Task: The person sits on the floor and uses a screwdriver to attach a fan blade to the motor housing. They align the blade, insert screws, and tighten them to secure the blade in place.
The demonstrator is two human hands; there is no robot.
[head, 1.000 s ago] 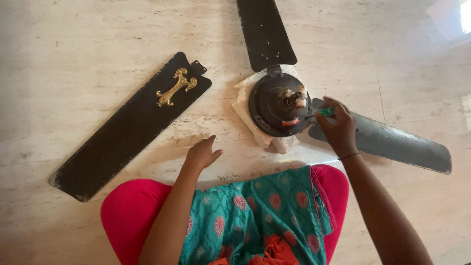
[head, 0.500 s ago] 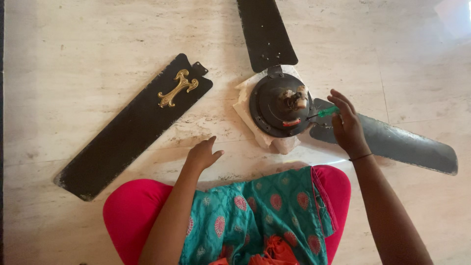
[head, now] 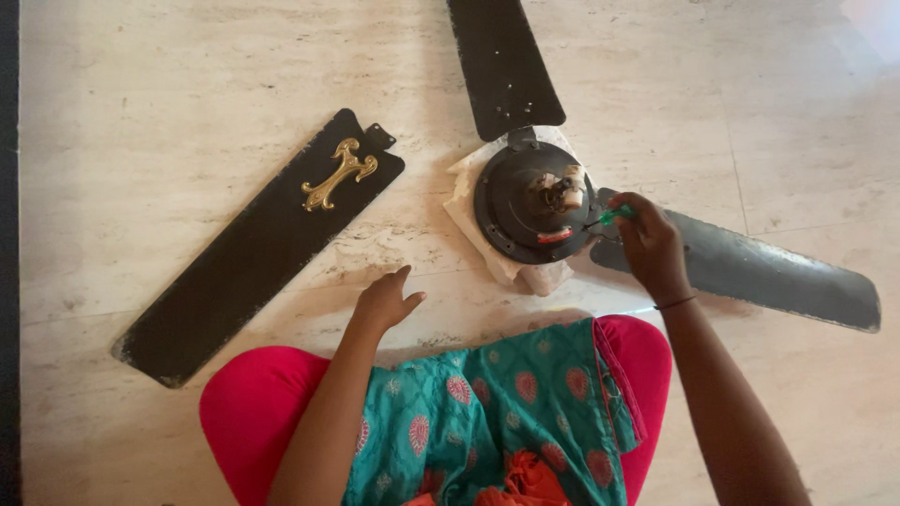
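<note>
Head view, places given from the fan motor housing [head: 525, 201]:

- Fan motor housing: round, dark, lying on the pale stone floor [head: 187, 84] over a wad of whitish cloth [head: 469, 201]; small cream and red parts at its middle.
- Screwdriver [head: 611, 216]: green handle, thin shaft, tip at the housing's right edge.
- Right hand [head: 649, 245]: just right of the housing, over the root of the right-hand blade; fingers curled tight round the screwdriver handle. Thin dark band at the wrist.
- Left hand [head: 384, 302]: below and left of the housing, apart from it; loosely spread, holding nothing, resting on the floor.
- Upper blade [head: 503, 64]: black, fixed to the housing's top, running out of frame.
- Right-hand blade [head: 769, 272]: grey, reaching right and slightly down from the housing.
- Loose blade [head: 258, 248]: black, well left of the housing, lying slantwise, detached; brass ornament [head: 337, 173] near its upper end.
- Person's lap: teal patterned cloth, pink trousers, below the housing
</note>
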